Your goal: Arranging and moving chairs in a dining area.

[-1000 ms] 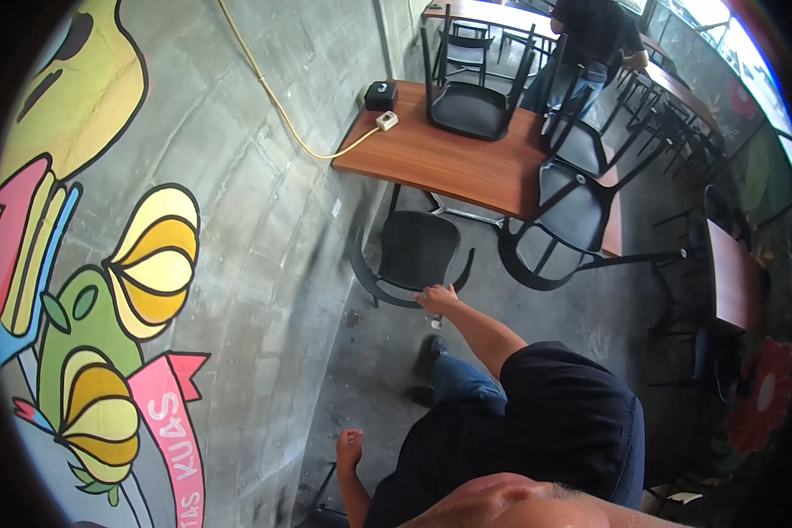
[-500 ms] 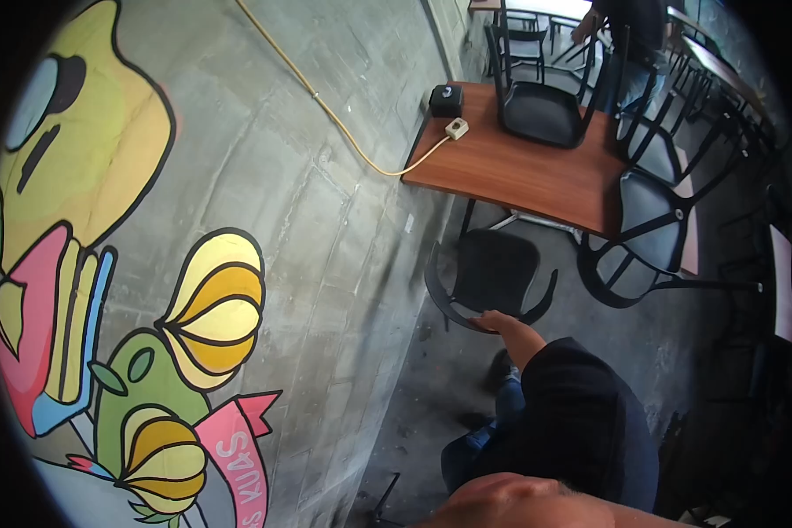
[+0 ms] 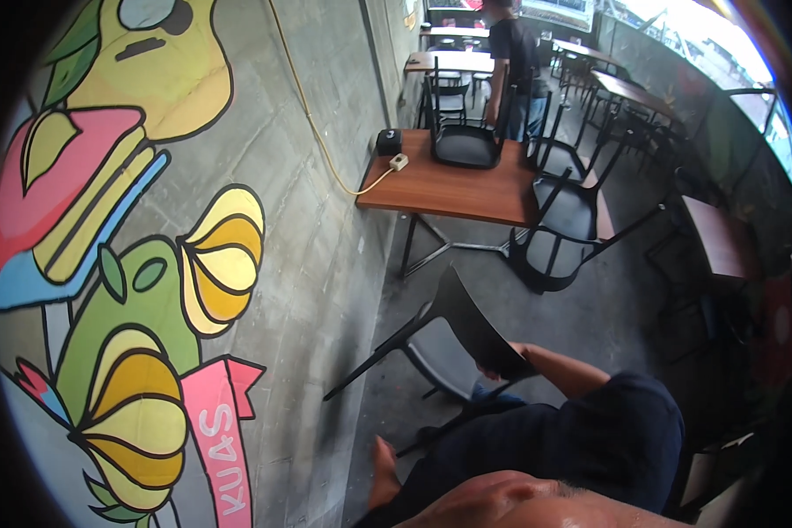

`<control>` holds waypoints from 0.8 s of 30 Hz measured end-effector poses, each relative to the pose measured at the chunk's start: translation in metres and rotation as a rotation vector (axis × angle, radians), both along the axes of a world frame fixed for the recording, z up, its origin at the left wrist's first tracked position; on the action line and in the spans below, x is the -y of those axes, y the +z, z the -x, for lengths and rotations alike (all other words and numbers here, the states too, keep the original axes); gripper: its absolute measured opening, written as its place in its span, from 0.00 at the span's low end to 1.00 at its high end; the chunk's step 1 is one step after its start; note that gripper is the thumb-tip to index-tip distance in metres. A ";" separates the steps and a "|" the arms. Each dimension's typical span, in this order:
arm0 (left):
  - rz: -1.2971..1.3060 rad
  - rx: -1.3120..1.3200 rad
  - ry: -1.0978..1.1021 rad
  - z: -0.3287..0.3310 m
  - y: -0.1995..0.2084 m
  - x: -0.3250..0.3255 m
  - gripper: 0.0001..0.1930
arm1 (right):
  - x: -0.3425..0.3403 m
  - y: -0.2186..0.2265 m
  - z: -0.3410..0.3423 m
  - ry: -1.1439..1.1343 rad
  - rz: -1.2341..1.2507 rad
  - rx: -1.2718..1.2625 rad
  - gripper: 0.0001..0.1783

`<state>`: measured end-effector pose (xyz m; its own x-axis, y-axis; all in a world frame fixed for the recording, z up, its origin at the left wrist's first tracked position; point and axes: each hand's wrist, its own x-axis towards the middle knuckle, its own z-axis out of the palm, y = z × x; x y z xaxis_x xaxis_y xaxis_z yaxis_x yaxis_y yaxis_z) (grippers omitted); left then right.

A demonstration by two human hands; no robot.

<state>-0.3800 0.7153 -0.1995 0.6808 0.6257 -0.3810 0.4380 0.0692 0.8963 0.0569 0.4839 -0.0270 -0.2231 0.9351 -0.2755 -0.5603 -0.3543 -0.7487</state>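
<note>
We have our right hand (image 3: 500, 363) clamped on a black plastic chair (image 3: 442, 356) with slim legs, the fingers wrapped about one end of its broad, curved backrest (image 3: 475, 319). The chair is tilted over the grey concrete floor (image 3: 598, 339), in front of our body and apart from the bench, with one thin, straight part of it pointing toward the wall. Our left hand (image 3: 384, 459) is low by the lower edge of our view, well apart from the right one; it is small and partly blurred, and we cannot tell whether it grips anything.

Beyond the chair stands a rectangular bench with a reddish-brown wooden top (image 3: 449, 195) and metal legs, its near-left corner close to the grey block wall (image 3: 312, 255). On it we see a black chair with its legs upward (image 3: 466, 148), and two more black chairs (image 3: 565, 209) stand upturned at its right end. A small black box (image 3: 389, 142) lies at the wall side, just beside a cream socket block (image 3: 399, 163) on a yellowish cable (image 3: 310, 119). Past the bench, a person in a dark shirt (image 3: 515, 57) stands among further tables. A colourful painted mural (image 3: 145, 387) covers the wall on our left.
</note>
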 end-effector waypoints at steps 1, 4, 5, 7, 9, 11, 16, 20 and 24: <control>0.348 -0.071 0.414 -0.035 0.003 -0.024 0.32 | 0.021 0.021 0.020 -0.031 0.000 -0.027 0.14; 1.132 0.251 1.064 -0.108 0.014 -0.091 0.44 | 0.056 0.051 0.065 -0.107 -0.057 -0.053 0.14; 1.212 0.481 0.973 -0.130 0.031 -0.101 0.42 | 0.062 0.059 0.075 -0.179 -0.031 -0.037 0.14; 1.294 0.869 0.935 -0.169 0.089 -0.116 0.39 | 0.068 0.063 0.082 -0.251 -0.013 -0.025 0.13; 1.302 1.029 0.993 -0.193 0.136 -0.130 0.37 | 0.079 0.061 0.092 -0.237 0.025 0.065 0.13; 1.150 1.038 0.523 -0.204 0.160 -0.147 0.29 | 0.085 0.059 0.104 -0.326 0.100 0.084 0.14; 0.908 0.245 0.179 -0.220 0.141 -0.121 0.20 | 0.090 0.052 0.119 -0.429 0.129 0.170 0.13; 1.120 -0.263 0.408 -0.250 0.077 -0.042 0.37 | 0.115 0.034 0.131 -0.415 0.141 0.262 0.15; 1.310 0.058 0.693 -0.303 0.097 0.018 0.44 | 0.177 0.052 0.139 -0.430 0.118 0.375 0.23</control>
